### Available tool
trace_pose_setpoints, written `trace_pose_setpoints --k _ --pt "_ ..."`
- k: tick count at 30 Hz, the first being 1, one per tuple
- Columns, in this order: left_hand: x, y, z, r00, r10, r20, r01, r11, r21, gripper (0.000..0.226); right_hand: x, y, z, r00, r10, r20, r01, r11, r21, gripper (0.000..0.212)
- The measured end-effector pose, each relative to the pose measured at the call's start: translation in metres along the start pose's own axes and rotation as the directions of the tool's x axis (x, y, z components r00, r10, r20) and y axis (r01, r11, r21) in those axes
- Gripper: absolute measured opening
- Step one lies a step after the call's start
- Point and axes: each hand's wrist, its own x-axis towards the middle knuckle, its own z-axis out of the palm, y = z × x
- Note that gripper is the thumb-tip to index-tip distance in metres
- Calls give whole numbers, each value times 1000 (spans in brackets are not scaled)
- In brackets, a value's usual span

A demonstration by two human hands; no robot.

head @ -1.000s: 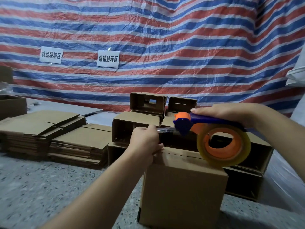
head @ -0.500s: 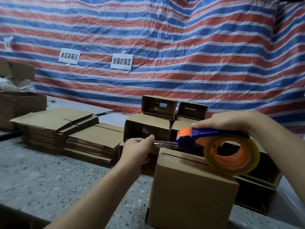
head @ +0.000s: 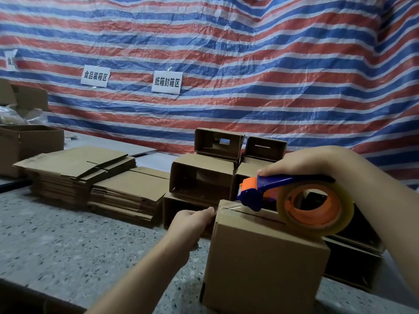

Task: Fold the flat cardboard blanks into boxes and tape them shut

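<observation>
Lower now — left hand (head: 188, 225) beside box (head: 263, 266)

A striped tarpaulin (head: 249, 64) in red, blue and white hangs across the whole back of the room, wrinkled and creased, its bands running roughly level. Two white paper signs (head: 95, 76) with black Chinese characters are stuck to it side by side, and part of a third sign (head: 10, 61) shows at the left edge. Below, a grey speckled table (head: 68, 241) fills the foreground. The light is dim and even.
</observation>
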Motion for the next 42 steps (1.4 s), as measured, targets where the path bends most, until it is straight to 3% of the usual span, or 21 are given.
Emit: trace_pose_setpoints --k 11,13,16,18,20,23,29,35,42 --pt "-5 -14 11 992 -127 12 126 990 63 45 -4 -3 0 1000 -1 7 1 1000 -11 50" --pt "-5 -20 9 997 -72 15 71 995 63 34 -3 -3 0 1000 6 8 -6 1000 -22 50" --pt "-10 -12 8 978 189 -83 -184 981 65 22 -1 -2 1 1000 19 6 -19 999 -29 51" --pt "-22 1 10 931 365 -27 -359 925 128 21 0 -1 1 1000 13 11 -13 1000 -16 51" --pt "-37 9 15 896 427 125 -445 851 281 34 0 -1 1 1000 -4 13 4 1000 -9 50" --pt "-49 10 22 819 525 233 -552 609 570 48 0 -2 1 1000 -20 3 20 999 -44 51" --pt "-49 9 16 819 497 286 -539 499 679 85 4 -3 0 1000 -15 26 17 998 -57 49" --pt "-46 13 12 820 480 314 -499 327 802 79 2 -3 -5 996 40 75 -37 999 -40 50" --pt "-44 11 13 813 484 325 -496 283 821 87 -6 32 -18 990 134 43 -130 988 -81 61"
